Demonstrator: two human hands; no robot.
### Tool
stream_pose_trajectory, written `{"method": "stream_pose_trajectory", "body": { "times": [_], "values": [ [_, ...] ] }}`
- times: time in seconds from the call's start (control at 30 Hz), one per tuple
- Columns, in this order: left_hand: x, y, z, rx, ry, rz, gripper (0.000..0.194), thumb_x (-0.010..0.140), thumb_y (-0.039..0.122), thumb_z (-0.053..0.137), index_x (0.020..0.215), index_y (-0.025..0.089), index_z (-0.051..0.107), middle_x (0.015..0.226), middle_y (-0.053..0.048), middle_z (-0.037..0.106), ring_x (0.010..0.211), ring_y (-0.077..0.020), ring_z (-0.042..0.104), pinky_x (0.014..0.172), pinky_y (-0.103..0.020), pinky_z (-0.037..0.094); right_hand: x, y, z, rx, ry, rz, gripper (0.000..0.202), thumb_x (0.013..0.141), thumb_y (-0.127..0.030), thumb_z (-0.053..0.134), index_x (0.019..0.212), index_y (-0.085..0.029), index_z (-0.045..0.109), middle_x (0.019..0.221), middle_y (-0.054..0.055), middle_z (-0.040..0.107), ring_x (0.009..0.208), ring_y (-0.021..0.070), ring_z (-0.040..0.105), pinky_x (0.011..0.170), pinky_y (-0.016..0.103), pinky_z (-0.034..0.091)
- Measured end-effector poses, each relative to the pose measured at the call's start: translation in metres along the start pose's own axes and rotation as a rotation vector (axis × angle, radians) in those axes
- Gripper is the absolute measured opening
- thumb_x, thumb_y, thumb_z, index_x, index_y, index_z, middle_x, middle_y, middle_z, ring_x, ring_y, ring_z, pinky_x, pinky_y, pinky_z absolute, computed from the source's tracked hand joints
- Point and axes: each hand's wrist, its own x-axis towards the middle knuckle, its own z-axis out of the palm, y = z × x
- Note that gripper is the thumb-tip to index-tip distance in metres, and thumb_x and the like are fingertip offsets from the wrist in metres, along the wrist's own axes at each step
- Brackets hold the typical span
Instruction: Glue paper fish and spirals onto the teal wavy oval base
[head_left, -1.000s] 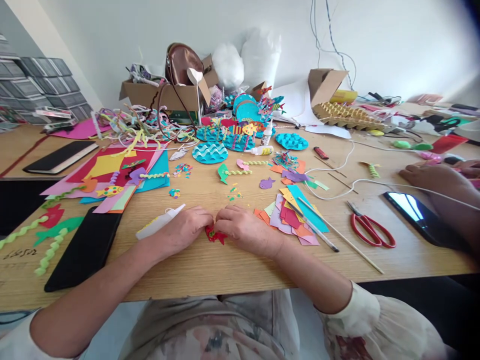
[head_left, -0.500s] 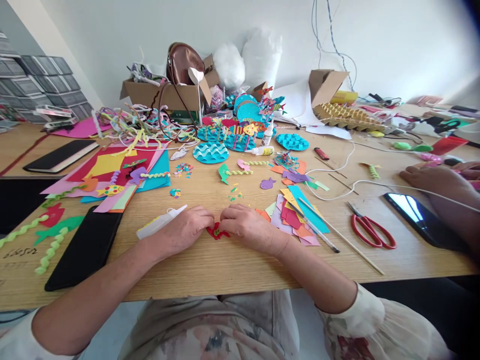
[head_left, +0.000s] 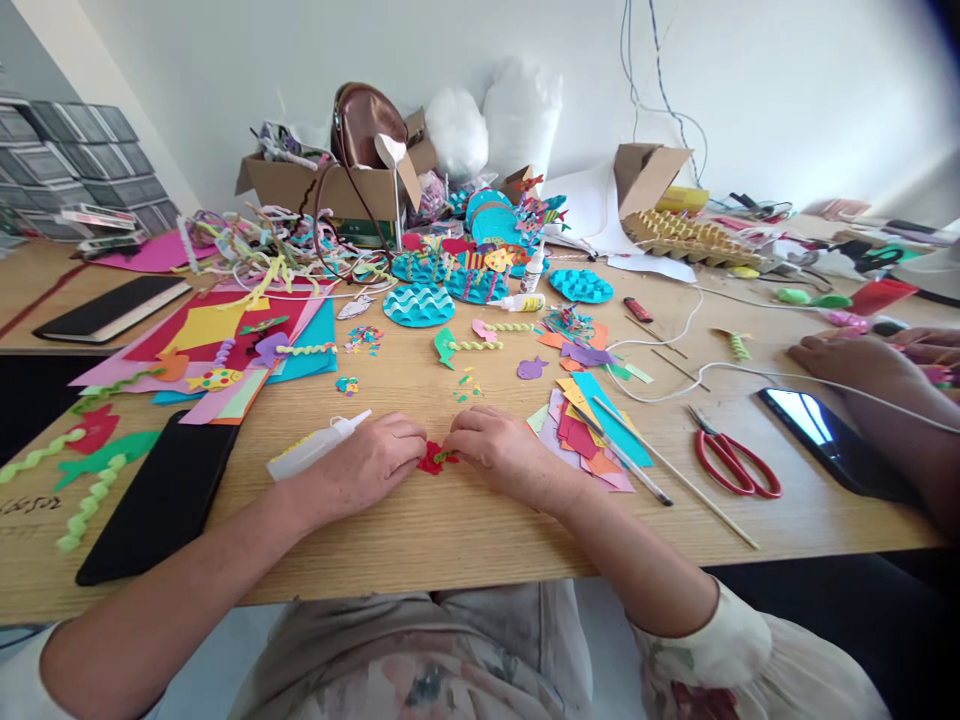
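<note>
Head view: two hands work at a messy wooden table (head_left: 465, 530) by a white wall (head_left: 750, 80).
Left hand (head_left: 367, 465) and right hand (head_left: 499, 455) pinch a small red paper shape (head_left: 433, 459) with their fingertips, low on the table near the front edge. Close by lie a glue bottle (head_left: 315, 447), paper scraps (head_left: 589, 430), red scissors (head_left: 731, 462) and cardboard boxes (head_left: 330, 185).

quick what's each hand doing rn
Left hand: fingers closed on the small red paper cutout.
Right hand: fingertips pinched on the same cutout.
</note>
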Motion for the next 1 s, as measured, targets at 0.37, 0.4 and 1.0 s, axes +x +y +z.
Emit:
{"method": "stream_pose_trajectory", "body": {
  "times": [0.37,0.4,1.0],
  "values": [
    [0.005,-0.002,0.011,0.040,0.019,-0.057,0.012,0.085,0.009,0.049,0.080,0.015,0.058,0.079,-0.002,0.057,0.075,-0.0164,0.050,0.066,-0.026,0.039,0.000,-0.008,-0.004,-0.108,-0.074,-0.028,0.017,0.086,-0.011,0.048,0.083,-0.017,0.064,0.079,0.004,0.057,0.072,0.0135,0.048,0.066,0.025,0.034],
    [0.005,-0.002,0.012,0.039,0.016,-0.057,0.011,0.085,0.008,0.050,0.081,0.015,0.058,0.079,-0.002,0.057,0.075,-0.0165,0.050,0.066,-0.027,0.039,-0.001,-0.008,-0.004,-0.106,-0.078,-0.026,0.017,0.085,-0.011,0.048,0.084,-0.017,0.064,0.079,0.004,0.057,0.072,0.0136,0.048,0.066,0.025,0.034],
    [0.006,0.001,0.014,-0.182,0.086,-0.035,0.022,0.088,0.006,0.037,0.088,0.015,0.057,0.084,-0.003,0.063,0.081,-0.0151,0.059,0.073,-0.027,0.046,-0.008,0.007,-0.031,0.184,0.178,0.075,0.016,0.083,-0.008,0.050,0.081,-0.015,0.065,0.078,0.005,0.060,0.071,0.0123,0.056,0.062,0.022,0.042]
  ]
}}
